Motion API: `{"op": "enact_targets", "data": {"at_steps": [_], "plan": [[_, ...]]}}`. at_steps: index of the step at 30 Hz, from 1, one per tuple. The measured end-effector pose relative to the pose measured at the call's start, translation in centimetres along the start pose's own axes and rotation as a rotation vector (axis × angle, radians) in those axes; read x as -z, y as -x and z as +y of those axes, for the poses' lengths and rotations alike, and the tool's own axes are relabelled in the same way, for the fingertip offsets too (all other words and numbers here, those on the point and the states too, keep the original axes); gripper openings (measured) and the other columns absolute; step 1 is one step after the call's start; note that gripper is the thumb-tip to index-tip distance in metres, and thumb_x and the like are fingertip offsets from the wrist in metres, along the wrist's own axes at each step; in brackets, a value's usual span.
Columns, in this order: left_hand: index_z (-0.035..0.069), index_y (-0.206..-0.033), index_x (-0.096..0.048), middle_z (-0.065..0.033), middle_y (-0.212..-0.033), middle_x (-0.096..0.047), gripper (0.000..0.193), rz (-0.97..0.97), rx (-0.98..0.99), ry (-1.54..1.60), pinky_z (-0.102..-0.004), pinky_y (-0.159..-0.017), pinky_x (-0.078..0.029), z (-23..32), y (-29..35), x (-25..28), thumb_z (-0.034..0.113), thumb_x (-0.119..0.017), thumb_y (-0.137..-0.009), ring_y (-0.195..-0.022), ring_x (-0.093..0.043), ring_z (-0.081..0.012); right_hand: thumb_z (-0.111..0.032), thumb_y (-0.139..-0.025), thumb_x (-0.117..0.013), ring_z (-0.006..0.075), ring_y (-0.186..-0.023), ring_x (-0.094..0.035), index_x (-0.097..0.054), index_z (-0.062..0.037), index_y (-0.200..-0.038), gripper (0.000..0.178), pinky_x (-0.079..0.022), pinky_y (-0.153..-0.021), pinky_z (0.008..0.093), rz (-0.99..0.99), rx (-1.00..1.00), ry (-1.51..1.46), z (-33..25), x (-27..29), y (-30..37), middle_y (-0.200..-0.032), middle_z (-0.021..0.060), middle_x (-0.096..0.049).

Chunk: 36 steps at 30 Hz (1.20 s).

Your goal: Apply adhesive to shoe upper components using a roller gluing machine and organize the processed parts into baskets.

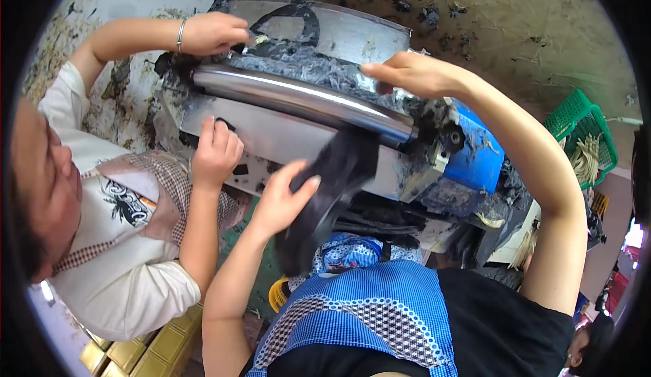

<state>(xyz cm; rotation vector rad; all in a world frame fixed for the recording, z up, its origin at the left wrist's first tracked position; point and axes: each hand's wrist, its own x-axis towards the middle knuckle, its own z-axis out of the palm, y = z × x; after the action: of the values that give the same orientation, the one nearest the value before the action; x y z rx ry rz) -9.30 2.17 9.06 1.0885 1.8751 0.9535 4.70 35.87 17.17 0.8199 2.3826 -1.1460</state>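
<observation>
Even, fairly bright daylight fills the frame, with soft shadows under the arms. A long white glare streak runs along the metal roller [305, 102] at the centre. Heavy fisheye bending curves straight edges, and a black ring cuts off the corners. The face at far left is blurred; the lower right edge is washed out.

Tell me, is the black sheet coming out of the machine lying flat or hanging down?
Hanging down. The black sheet droops from under the shiny roller, and the left hand holds its side.

co-worker [102, 207] left of machine [305, 126], basket [583, 133] right
</observation>
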Motion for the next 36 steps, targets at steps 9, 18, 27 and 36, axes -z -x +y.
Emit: {"op": "enact_targets", "data": {"at_steps": [9,18,27,36], "plan": [[0.004,-0.117,-0.066,-0.0108,-0.106,-0.068,0.032,0.513,-0.564,-0.457,-0.0406,-0.084,-0.053,0.5,3.7,-0.2,0.006,-0.075,-0.087,-0.096,-0.066,-0.031,-0.076,-0.097,-0.047,0.0193,-0.082,-0.053,-0.071,-0.004,-0.096,0.076,-0.047,-0.083,0.039,-0.199,-0.088,-0.063,-0.2,-1.6,-4.3,-0.084,0.0095,-0.058],[0.007,-0.111,-0.065,-0.0087,-0.097,-0.063,0.03,-0.099,-0.588,-0.392,-0.0406,-0.082,-0.053,-5.4,7.4,-12.8,0.008,-0.072,-0.082,-0.093,-0.064,-0.0292,-0.014,-0.081,-0.068,0.0424,-0.108,-0.068,-0.056,-0.0028,-0.132,0.054,-0.053,-0.093,0.0488,0.445,0.333,0.522,-0.6,-2.1,-3.4,-0.111,0.025,-0.071],[0.007,-0.114,-0.065,-0.0114,-0.1,-0.071,0.037,-0.302,-0.554,-0.14,-0.0431,-0.082,-0.056,1.7,8.4,-4.0,-0.001,-0.066,-0.078,-0.094,-0.07,-0.0341,-0.013,-0.086,-0.062,0.0454,-0.099,-0.066,-0.052,-0.0089,-0.127,0.043,-0.053,-0.083,0.056,0.528,0.333,0.527,-7.4,0.2,4.8,-0.101,0.0259,-0.069],[0.001,-0.13,-0.062,-0.0235,-0.117,-0.071,0.04,-0.052,-0.11,-0.165,-0.0425,-0.092,-0.055,2.0,3.9,2.1,0.02,-0.067,-0.095,-0.109,-0.07,-0.0388,-0.007,-0.083,-0.059,0.0497,-0.085,-0.068,-0.045,-0.008,-0.121,0.04,-0.052,-0.072,0.0577,0.644,0.288,0.68,-10.9,6.8,4.9,-0.085,0.0286,-0.069]]}}
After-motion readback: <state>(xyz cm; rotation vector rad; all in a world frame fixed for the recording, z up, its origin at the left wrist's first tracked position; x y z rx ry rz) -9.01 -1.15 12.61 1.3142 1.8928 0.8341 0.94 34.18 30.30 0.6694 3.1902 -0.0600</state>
